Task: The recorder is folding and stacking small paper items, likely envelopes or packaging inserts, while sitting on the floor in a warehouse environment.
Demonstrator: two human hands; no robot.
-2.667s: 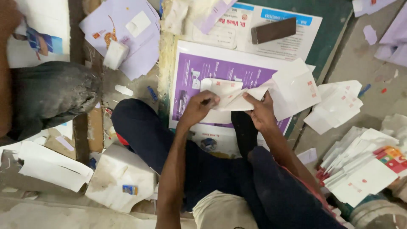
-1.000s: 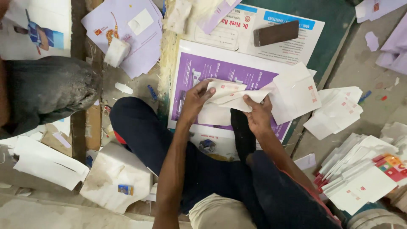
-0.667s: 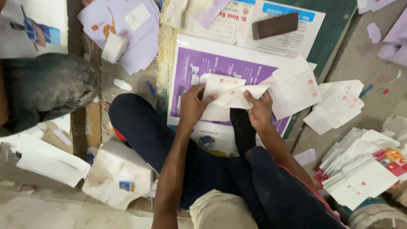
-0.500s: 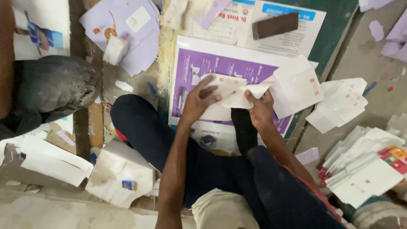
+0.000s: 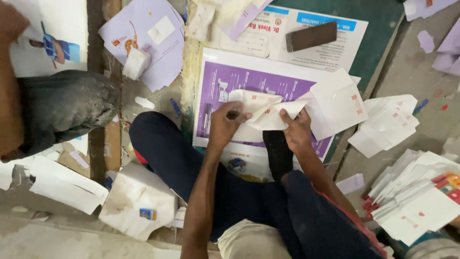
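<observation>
Two hands busy: left hand (image 5: 225,125) pinching, right hand (image 5: 296,130) pressing envelope (image 5: 265,111) mid-fold; I count finished stack (image 5: 417,201) beside.

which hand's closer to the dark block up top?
Right. The right hand sits below the dark block; the left hand is further left, both on the folded paper.

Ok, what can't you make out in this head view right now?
- Folded white paper: its middle fold is hidden under the left hand and right hand.
- Purple sheet: its lower part is covered by both hands and the black foot.
- Envelope stack: cut off by the right edge.
- Dark block: too small to identify.
</observation>
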